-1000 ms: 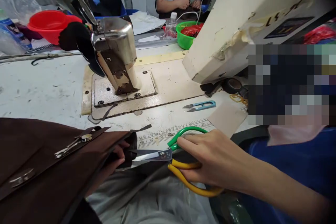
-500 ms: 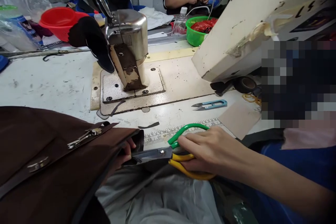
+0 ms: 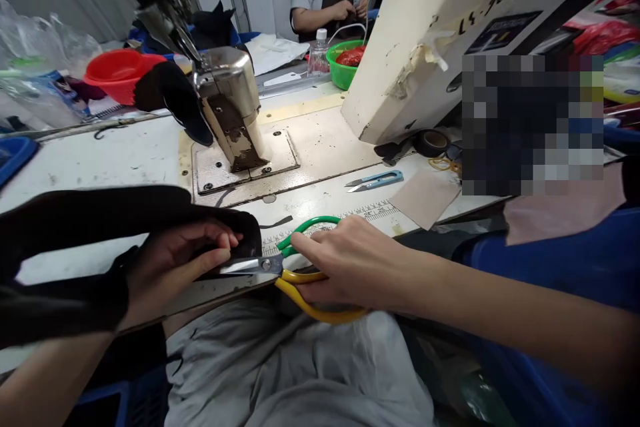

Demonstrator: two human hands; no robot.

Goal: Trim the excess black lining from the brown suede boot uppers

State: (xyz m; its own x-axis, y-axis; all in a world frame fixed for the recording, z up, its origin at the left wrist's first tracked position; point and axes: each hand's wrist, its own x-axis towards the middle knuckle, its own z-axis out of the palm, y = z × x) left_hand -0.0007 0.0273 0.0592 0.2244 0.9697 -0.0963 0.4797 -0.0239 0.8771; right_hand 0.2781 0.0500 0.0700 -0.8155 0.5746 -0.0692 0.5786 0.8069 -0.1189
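Observation:
My right hand point(image 3: 345, 260) is wrapped round the handles of a pair of scissors point(image 3: 267, 265), one loop green and the other yellow. Their blades point left and reach to the fingertips of my left hand point(image 3: 185, 257). That hand is closed, thumb and fingers pinching the edge of a dark fabric bag piece point(image 3: 125, 207), which drapes over and around the wrist. The blade tips lie close to the thumb; whether they have fabric between them I cannot tell. A thin dark scrap point(image 3: 277, 222) lies on the table just beyond the scissors.
A post-bed sewing machine point(image 3: 233, 113) stands behind my hands. Blue thread snips point(image 3: 375, 180), a beige patch point(image 3: 425, 199) and a roll of black tape point(image 3: 431, 142) lie to the right. A red basket point(image 3: 120, 73) and a green basket point(image 3: 345, 63) stand farther back, near a seated person point(image 3: 330, 0).
The bag piece has been turned over, from its brown side with metal clasps to its dark side. My left hand now shows in full. The scissors have shifted left in view.

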